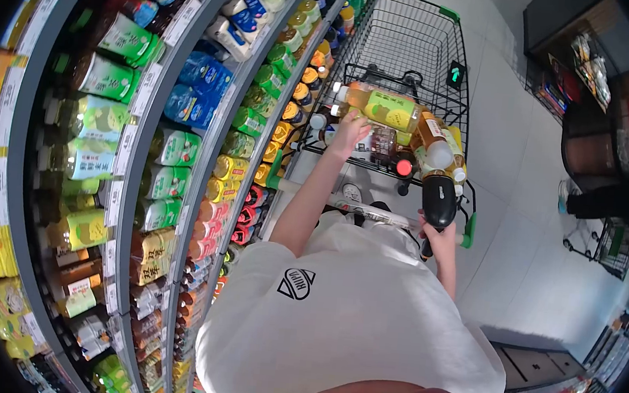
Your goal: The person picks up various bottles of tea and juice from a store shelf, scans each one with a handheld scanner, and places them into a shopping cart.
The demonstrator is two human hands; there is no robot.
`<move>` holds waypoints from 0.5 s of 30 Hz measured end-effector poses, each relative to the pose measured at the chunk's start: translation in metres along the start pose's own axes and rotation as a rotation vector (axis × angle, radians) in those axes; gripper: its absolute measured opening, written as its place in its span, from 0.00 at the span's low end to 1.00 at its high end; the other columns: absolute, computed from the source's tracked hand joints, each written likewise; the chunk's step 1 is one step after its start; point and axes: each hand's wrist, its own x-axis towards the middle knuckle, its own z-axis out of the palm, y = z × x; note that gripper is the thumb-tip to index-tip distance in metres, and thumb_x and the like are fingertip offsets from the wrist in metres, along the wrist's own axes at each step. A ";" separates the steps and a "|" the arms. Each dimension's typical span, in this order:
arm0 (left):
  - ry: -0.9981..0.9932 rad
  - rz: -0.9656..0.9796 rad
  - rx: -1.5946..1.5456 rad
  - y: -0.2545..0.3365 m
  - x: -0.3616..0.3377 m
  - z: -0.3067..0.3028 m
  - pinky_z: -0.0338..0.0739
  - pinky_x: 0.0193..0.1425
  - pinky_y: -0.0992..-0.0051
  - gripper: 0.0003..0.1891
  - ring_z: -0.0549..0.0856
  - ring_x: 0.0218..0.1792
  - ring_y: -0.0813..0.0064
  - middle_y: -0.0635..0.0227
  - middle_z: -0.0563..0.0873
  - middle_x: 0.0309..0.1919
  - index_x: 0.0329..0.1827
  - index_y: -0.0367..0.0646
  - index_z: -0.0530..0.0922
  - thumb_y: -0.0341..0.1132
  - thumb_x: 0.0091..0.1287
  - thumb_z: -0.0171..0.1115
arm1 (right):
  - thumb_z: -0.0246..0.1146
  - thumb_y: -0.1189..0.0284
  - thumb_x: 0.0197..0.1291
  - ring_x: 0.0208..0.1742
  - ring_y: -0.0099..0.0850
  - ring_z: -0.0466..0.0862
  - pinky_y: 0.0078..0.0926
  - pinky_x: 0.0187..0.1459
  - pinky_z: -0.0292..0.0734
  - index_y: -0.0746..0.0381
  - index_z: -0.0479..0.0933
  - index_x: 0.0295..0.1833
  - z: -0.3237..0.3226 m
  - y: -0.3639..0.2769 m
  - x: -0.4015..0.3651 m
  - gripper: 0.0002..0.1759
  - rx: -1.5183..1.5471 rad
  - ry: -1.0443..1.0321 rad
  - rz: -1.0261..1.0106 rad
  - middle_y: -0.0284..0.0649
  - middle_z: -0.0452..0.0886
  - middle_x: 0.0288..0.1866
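My left hand (350, 135) reaches over the near end of the shopping cart (399, 35). Its fingers are curled against a drink bottle (393, 111) with a yellow-green label, lying on its side. Under that hand lies a dark bottle (383, 144), partly covered. My right hand (440, 236), by the cart handle (344, 200), is wrapped round a black handheld device (440, 200) with a rounded head, which resembles a barcode scanner. Just beyond the device lie an amber drink bottle (433, 131) and several other bottles, overlapping one another. A red cap (404, 167) shows near the cart's close edge.
Shelves (133, 143) packed with bottled drinks and price tags run along my left. To the right is the tiled floor (509, 236), with a person's dark-trousered leg (606, 201) beside another cart (613, 249). Display stands hold goods at the upper right.
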 end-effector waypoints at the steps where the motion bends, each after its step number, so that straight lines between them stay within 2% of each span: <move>1: -0.015 0.016 0.073 0.006 -0.014 0.002 0.71 0.50 0.74 0.26 0.76 0.47 0.66 0.57 0.71 0.51 0.61 0.38 0.56 0.33 0.61 0.52 | 0.58 0.83 0.46 0.21 0.17 0.73 0.17 0.19 0.68 0.67 0.74 0.41 0.009 -0.010 -0.001 0.13 -0.002 -0.063 -0.048 0.37 0.79 0.32; 2: -0.024 0.032 0.144 0.007 -0.027 -0.001 0.72 0.49 0.77 0.22 0.76 0.48 0.68 0.59 0.71 0.52 0.59 0.41 0.60 0.33 0.62 0.51 | 0.63 0.79 0.43 0.23 0.18 0.74 0.17 0.25 0.69 0.67 0.74 0.34 0.019 -0.020 -0.001 0.09 0.007 -0.104 -0.019 0.33 0.77 0.26; 4: -0.060 0.060 0.167 -0.004 -0.039 -0.020 0.73 0.47 0.77 0.18 0.78 0.45 0.71 0.62 0.75 0.49 0.56 0.44 0.64 0.33 0.63 0.50 | 0.65 0.78 0.43 0.28 0.19 0.75 0.18 0.31 0.70 0.66 0.74 0.34 0.033 -0.016 0.005 0.10 -0.104 -0.180 -0.136 0.32 0.77 0.26; 6: -0.120 0.166 0.046 -0.020 -0.058 -0.046 0.74 0.46 0.78 0.15 0.79 0.42 0.73 0.64 0.77 0.45 0.53 0.45 0.68 0.35 0.64 0.49 | 0.65 0.77 0.42 0.30 0.19 0.75 0.18 0.33 0.70 0.66 0.74 0.34 0.048 -0.021 0.012 0.11 -0.167 -0.303 -0.149 0.32 0.77 0.27; 8: 0.006 0.116 0.136 0.007 -0.110 -0.056 0.73 0.47 0.77 0.15 0.79 0.42 0.73 0.64 0.77 0.45 0.52 0.45 0.68 0.38 0.64 0.49 | 0.66 0.77 0.41 0.32 0.19 0.75 0.19 0.35 0.70 0.66 0.74 0.34 0.065 -0.024 0.020 0.11 -0.234 -0.442 -0.166 0.32 0.78 0.27; 9: 0.061 0.147 0.111 0.015 -0.132 -0.066 0.73 0.47 0.77 0.15 0.79 0.42 0.73 0.64 0.77 0.45 0.52 0.45 0.68 0.38 0.64 0.49 | 0.66 0.77 0.42 0.29 0.19 0.74 0.18 0.33 0.70 0.65 0.74 0.34 0.074 -0.025 0.023 0.11 -0.236 -0.480 -0.182 0.32 0.77 0.26; 10: 0.158 0.204 0.087 0.020 -0.153 -0.077 0.72 0.48 0.75 0.16 0.79 0.42 0.73 0.64 0.78 0.45 0.52 0.44 0.68 0.39 0.64 0.49 | 0.65 0.77 0.42 0.27 0.18 0.74 0.18 0.31 0.70 0.65 0.75 0.34 0.084 -0.027 0.026 0.11 -0.236 -0.512 -0.197 0.32 0.77 0.25; 11: 0.248 0.254 0.064 0.025 -0.171 -0.090 0.72 0.48 0.74 0.16 0.79 0.42 0.72 0.64 0.78 0.45 0.52 0.44 0.68 0.40 0.64 0.48 | 0.65 0.78 0.42 0.23 0.17 0.73 0.16 0.27 0.68 0.65 0.75 0.34 0.094 -0.036 0.026 0.10 -0.240 -0.566 -0.126 0.32 0.76 0.23; 15: 0.612 0.465 0.014 0.048 -0.239 -0.145 0.72 0.48 0.74 0.15 0.79 0.42 0.73 0.65 0.77 0.46 0.52 0.44 0.69 0.39 0.63 0.49 | 0.65 0.78 0.43 0.20 0.15 0.71 0.15 0.23 0.66 0.65 0.74 0.32 0.134 -0.062 0.024 0.09 -0.220 -0.737 -0.143 0.31 0.76 0.21</move>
